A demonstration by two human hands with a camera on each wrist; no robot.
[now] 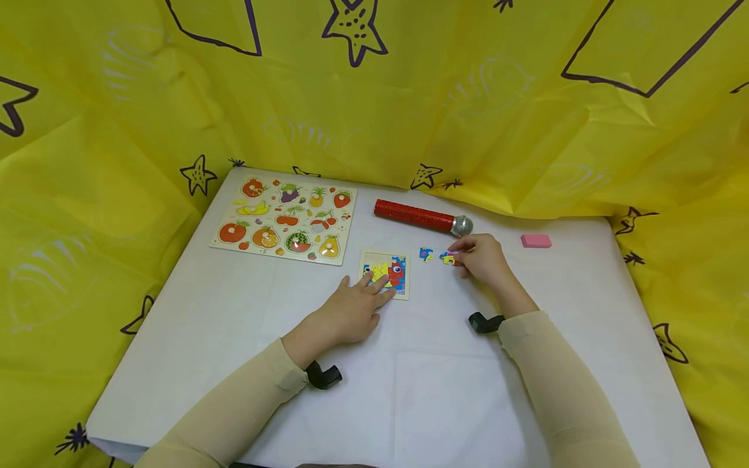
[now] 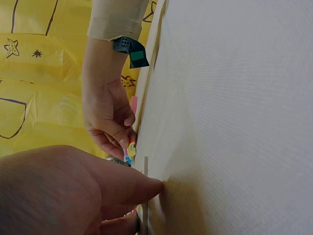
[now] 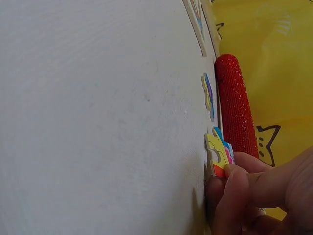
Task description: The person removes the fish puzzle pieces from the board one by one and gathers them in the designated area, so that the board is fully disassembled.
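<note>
Resting left hand [image 1: 350,312]: spread, partly over fish board [image 1: 407,273].
Right hand [image 1: 484,260]: pinching puzzle section [image 1: 447,259], board's three o'clock.
Loose piece [image 1: 425,253]: board's two o'clock.

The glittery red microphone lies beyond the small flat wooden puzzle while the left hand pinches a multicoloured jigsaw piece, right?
One slip: the right hand pinches the jigsaw piece, as the head view shows; the microphone does lie beyond the puzzle.
</note>
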